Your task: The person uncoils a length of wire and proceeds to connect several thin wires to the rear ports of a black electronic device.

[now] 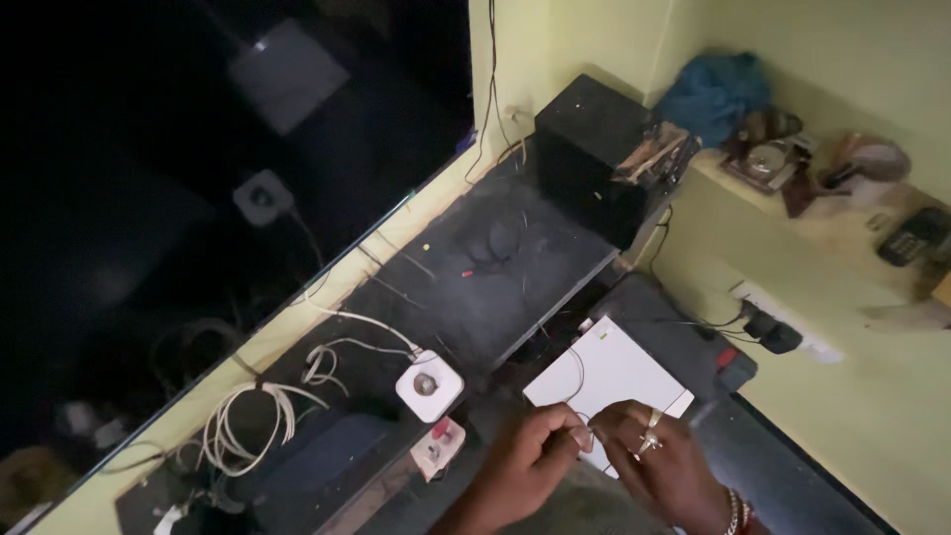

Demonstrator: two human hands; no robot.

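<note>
1. We're looking down at both hands meeting low in the view, just in front of the white square panel, our landmark here.
2. The left hand has its fingers curled in and pinched shut on a thin wire, fingertips right at the panel's near edge.
3. The right hand, with a ring and a bangle at the wrist, is closed too, pinching the same wire; the two sets of fingertips are almost touching.
4. The wire loops up from the fingers and arcs over the panel's face; its far end is too fine for us to follow.
5. Left of the panel sits a small white square adapter with a round centre, its white cable coiling further left along the dark bench top.
6. Just below the adapter, a little white-and-red part sits at the bench's front edge.
7. Beyond the panel, a black box stands at the far end of the bench, hard against the yellow wall.
8. Right of the panel, a black plug sits in a wall socket, well apart from the hands.
9. Open room: the bench's bare middle beyond the panel's far edge, and dark floor right of the hands.
</note>
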